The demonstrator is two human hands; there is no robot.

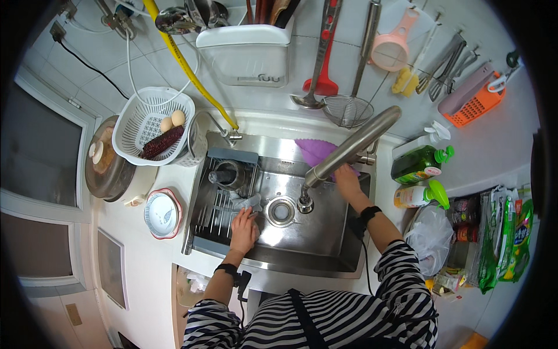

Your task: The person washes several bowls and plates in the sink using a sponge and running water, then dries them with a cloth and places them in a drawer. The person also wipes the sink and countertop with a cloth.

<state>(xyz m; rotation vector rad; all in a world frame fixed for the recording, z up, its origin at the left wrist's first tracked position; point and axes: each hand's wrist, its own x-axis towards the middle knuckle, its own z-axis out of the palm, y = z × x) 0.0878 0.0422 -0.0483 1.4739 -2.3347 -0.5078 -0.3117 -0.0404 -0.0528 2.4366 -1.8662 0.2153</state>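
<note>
My right hand (347,179) is at the back right of the stainless steel sink (318,235), its fingers on a purple cloth (314,151) draped over the rim. The faucet (348,148) partly covers that cloth. Over the drying rack (218,218) in the sink's left side is my left hand (243,231), fingers pointing away from me. A crumpled grey item (246,202), perhaps a cloth, lies just beyond its fingertips. Whether this hand grips anything is unclear. Behind it, a dark cylindrical vessel (231,174) rests in the rack.
Left of the sink stand stacked bowls (161,213), a lidded pot (107,161) and a white basket (126,135) with two eggs (172,121) and dark corn (162,142). On the right are a green soap bottle (414,165), a spray bottle (412,196) and a plastic bag (429,240).
</note>
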